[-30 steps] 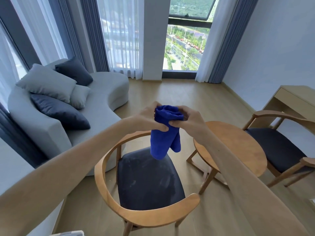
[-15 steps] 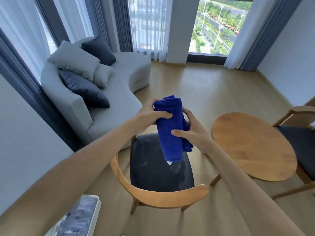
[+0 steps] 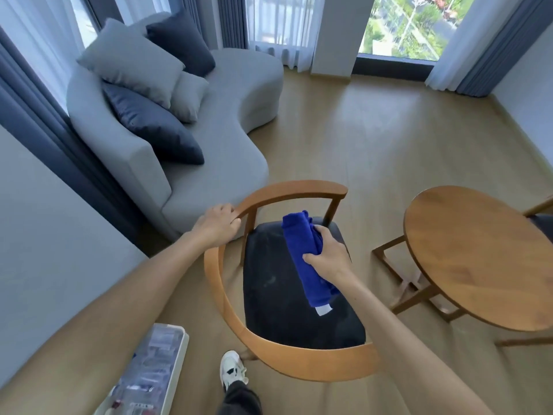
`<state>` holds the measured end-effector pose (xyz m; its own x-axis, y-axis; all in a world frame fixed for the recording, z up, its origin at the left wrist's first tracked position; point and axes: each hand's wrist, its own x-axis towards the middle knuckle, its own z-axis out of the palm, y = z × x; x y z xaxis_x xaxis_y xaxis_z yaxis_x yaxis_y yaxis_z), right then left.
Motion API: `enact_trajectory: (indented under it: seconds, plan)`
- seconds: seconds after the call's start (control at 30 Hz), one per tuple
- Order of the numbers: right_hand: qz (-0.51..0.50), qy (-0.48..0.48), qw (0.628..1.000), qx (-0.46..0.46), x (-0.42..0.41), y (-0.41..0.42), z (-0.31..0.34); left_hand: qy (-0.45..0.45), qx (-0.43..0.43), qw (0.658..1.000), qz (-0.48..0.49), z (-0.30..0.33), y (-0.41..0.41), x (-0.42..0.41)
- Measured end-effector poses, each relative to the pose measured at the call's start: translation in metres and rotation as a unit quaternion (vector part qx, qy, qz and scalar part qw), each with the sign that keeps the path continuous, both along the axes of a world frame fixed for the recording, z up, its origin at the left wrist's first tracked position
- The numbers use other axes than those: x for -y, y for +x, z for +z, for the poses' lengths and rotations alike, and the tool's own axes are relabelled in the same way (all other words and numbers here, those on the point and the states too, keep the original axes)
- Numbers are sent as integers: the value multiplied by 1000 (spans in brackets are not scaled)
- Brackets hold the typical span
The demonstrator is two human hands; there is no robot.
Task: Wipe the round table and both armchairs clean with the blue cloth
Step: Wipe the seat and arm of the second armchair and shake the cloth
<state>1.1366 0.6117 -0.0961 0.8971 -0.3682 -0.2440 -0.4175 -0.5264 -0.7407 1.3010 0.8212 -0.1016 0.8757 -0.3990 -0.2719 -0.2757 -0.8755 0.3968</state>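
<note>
Steadying the armchair (image 3: 284, 298) by its curved rail with the left hand (image 3: 217, 224); right hand (image 3: 327, 255) clutching the blue cloth (image 3: 302, 259), poised to wipe the seat.

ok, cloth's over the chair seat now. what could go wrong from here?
1. The blue cloth is held bunched in the right hand, so a wipe may touch only a narrow strip and miss the pale smudges on the dark seat.
2. The left hand grips the chair's wooden rail; a hard push could slide the chair on the smooth floor.
3. The round table stands close on the right, so a wide stroke might bump it.
</note>
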Motion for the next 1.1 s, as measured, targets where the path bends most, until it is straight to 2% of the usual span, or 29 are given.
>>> enact_trajectory:
  seconds: [0.17,0.3,0.47,0.6,0.67,0.8,0.9,1.0,1.1]
  plan:
    - [-23,-35,998,-40,-1,35,-55,63,3,997,-52,-50,40,-2]
    - [-11,-54,991,-120,4,50,-119,83,-15,994,-62,-98,69,3]
    - [48,-168,964,-202,24,82,-206,115,19,988,-101,-164,105,20]
    - [77,-346,924,-144,20,109,-267,146,54,980,-127,-207,124,38]
    - [107,-384,912,-100,10,110,-290,155,54,978,-129,-220,129,46]
    - [159,-359,917,-72,4,101,-326,145,95,977,-122,-231,129,54]
    - [223,-338,913,-50,19,100,-346,126,78,983,-112,-234,139,59]
    - [286,-349,890,-61,33,110,-362,160,66,978,-113,-240,147,64]
    - [262,-349,897,-69,36,120,-376,206,101,965,-131,-248,146,65]
